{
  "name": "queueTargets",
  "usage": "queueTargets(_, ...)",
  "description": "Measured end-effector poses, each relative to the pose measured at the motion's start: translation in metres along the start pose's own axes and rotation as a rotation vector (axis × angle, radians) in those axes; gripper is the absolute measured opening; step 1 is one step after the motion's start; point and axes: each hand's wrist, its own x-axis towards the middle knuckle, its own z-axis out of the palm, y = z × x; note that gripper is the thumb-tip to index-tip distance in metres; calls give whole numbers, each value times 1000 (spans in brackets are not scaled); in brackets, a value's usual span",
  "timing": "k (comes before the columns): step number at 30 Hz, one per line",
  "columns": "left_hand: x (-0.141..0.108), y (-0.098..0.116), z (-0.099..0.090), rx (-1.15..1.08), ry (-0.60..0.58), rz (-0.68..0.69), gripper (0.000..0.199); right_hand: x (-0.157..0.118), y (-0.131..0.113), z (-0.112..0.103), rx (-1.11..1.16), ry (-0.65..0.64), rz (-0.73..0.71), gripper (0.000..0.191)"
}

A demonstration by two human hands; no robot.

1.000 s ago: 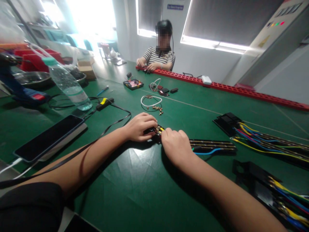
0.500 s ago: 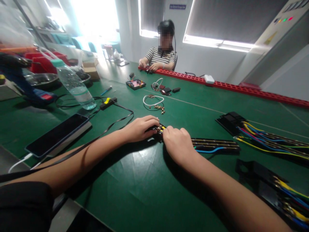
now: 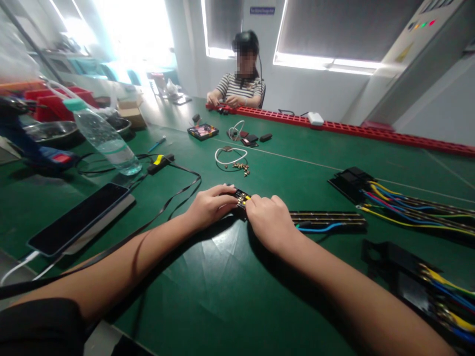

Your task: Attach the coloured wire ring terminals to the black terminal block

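Note:
A long black strip (image 3: 326, 217) with metal rails and a blue wire lies on the green table. My left hand (image 3: 211, 206) is closed round its near-left end, thumb and fingers by the brass-coloured terminals (image 3: 242, 199). Curled into a fist over the same strip, my right hand (image 3: 270, 222) has its fingertips at a bit of yellow wire (image 3: 248, 198). What the right fingers pinch underneath is hidden. Beyond the hands lie several small brass screws (image 3: 243, 168) and a white loop of cord (image 3: 230, 156).
Other wired black strips (image 3: 415, 202) and a black housing (image 3: 397, 267) lie to the right. On the left are a phone (image 3: 79, 217), a water bottle (image 3: 107, 138), a black cable and a power drill (image 3: 40, 148). Across the table a person (image 3: 239, 89) handles a red rail (image 3: 297, 117).
My left thumb and fingers have shifted at the terminals, leaving more of the strip's end in sight. My right hand keeps its closed hold. The whole view has swung slightly.

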Motion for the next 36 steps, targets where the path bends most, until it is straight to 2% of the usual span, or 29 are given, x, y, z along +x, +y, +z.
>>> queueTargets(5, -2, -3, -1, 25, -26, 63, 14, 0, 0, 1, 3, -14, -3, 25)
queueTargets(15, 0, -2, -1, 28, -23, 64, 14, 1, 1, 3, -9, -14, -4, 26)
queueTargets(21, 5, -4, -6, 44, -79, 58, 12, 2, 3, 1, 2, -48, -35, 25)
queueTargets(29, 8, -11, -8, -37, -152, 16, 13, 2, 3, -4, 4, -63, -33, 26)
queueTargets(36, 14, -10, -10, -209, -243, -12, 13, 1, 2, -6, 1, -79, -28, 26)
